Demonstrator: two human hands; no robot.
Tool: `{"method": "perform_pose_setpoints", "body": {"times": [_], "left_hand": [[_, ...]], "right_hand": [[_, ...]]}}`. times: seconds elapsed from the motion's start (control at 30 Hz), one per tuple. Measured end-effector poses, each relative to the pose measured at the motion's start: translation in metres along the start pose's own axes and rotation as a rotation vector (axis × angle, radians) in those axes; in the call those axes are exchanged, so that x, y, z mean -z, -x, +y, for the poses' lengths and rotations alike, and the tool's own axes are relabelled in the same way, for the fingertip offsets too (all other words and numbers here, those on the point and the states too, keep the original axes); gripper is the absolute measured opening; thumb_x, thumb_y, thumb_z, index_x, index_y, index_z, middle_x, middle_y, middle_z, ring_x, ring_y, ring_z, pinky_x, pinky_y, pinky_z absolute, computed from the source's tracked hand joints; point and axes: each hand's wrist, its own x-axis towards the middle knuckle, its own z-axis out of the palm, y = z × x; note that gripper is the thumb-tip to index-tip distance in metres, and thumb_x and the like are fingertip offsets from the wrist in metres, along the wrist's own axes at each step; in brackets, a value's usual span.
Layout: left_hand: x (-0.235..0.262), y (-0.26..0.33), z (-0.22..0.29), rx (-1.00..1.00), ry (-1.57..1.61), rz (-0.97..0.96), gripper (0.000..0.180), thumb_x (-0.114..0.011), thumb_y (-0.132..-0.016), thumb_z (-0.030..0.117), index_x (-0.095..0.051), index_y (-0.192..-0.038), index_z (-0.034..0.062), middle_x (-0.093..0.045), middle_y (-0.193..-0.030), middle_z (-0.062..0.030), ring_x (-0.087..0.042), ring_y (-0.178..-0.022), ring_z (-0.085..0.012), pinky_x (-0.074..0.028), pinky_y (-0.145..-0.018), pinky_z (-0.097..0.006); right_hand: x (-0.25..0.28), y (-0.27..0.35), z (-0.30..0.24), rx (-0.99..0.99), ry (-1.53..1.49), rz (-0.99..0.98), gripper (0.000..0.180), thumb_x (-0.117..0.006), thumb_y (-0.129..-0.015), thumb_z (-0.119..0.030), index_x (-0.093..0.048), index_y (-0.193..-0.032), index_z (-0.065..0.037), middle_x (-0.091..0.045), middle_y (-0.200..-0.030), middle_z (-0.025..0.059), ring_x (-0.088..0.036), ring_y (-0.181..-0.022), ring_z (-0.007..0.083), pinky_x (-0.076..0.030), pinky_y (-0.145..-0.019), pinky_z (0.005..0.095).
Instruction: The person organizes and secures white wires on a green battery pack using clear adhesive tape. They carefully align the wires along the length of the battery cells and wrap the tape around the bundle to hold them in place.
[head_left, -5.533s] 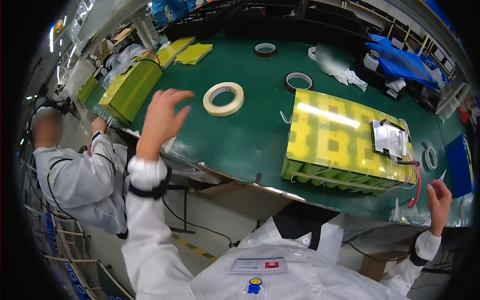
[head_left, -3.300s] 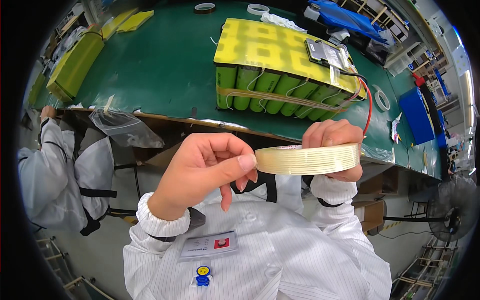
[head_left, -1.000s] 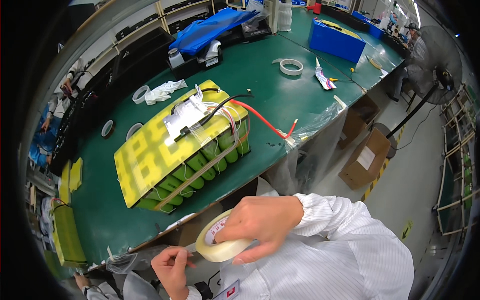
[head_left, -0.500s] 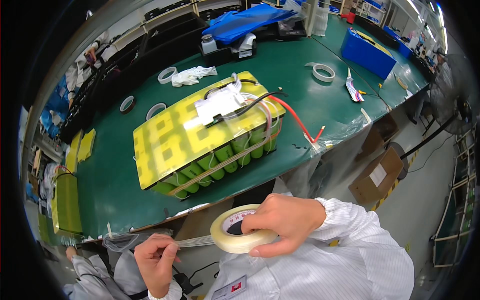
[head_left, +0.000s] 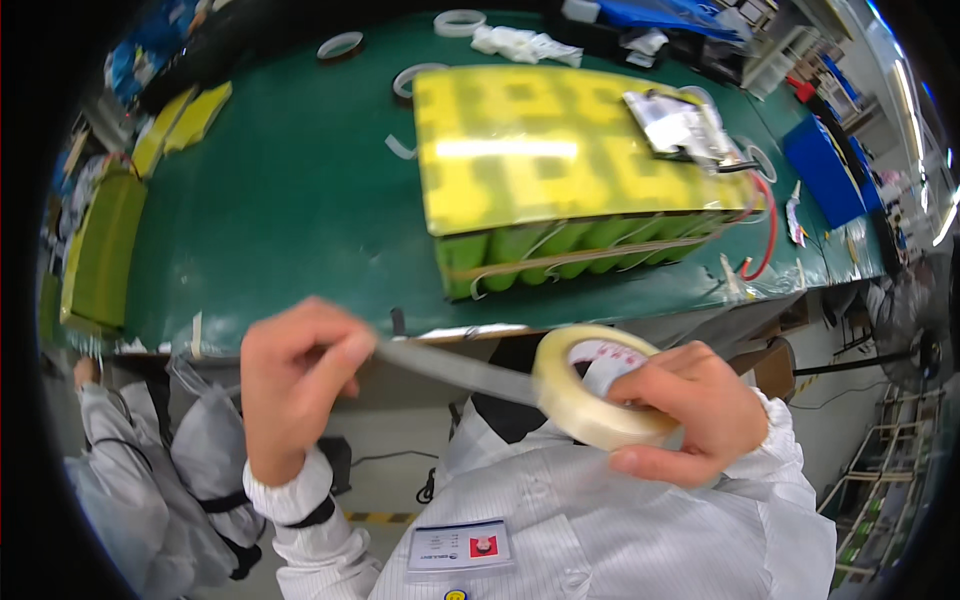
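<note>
My right hand [head_left: 690, 410] grips a roll of clear, yellowish packing tape [head_left: 610, 425], fingers in the core and thumb on the outer side. A strip of tape [head_left: 460, 368] runs unrolled from it to my left hand [head_left: 305, 375], whose thumb and finger pinch the loose end. Both hands are in front of the table's near edge, at about chest height. Beyond them on the table stands a battery pack [head_left: 520, 150] with a yellow top sheet and green cylindrical cells below. Red and black leads and a white part [head_left: 675, 125] are at its right end.
On the green table [head_left: 280, 220] lie tape rolls [head_left: 341, 46] and a crumpled white cloth or glove [head_left: 525, 45]. Another yellow-sided pack [head_left: 105, 250] stands at the left edge. A blue box [head_left: 825, 170] is at the far right. Beside me at lower left sits a person in white [head_left: 150, 480].
The tape strip between my hands has lengthened as they moved apart. My view has shifted, so the battery pack now appears higher and further right.
</note>
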Motion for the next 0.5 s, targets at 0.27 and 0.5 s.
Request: {"method": "perform_pose_setpoints", "body": {"times": [0.27,0.5], "left_hand": [[-0.032,-0.036,-0.039,-0.28,-0.021,0.127,0.007,-0.072,-0.087,0.005,-0.073,-0.092,-0.0004,-0.067,-0.078,-0.0096,-0.061,-0.07,-0.0199,-0.045,-0.06,-0.032],[-0.061,-0.053,-0.052,-0.507,-0.1,0.364,0.005,-0.071,-0.087,0.003,-0.071,-0.091,0.0001,-0.067,-0.081,-0.0113,-0.06,-0.072,-0.0277,-0.048,-0.063,-0.035]], "right_hand": [[-0.054,0.001,-0.038,-0.176,0.017,0.074,0.038,-0.084,-0.078,-0.02,-0.062,-0.098,0.003,-0.065,-0.068,0.0098,-0.062,-0.052,0.0252,-0.05,-0.05,0.0326],[-0.079,-0.005,-0.05,-0.258,0.073,0.241,0.043,-0.087,-0.075,-0.019,-0.061,-0.099,0.006,-0.069,-0.071,0.0106,-0.066,-0.055,0.0218,-0.052,-0.052,0.0291]]}}
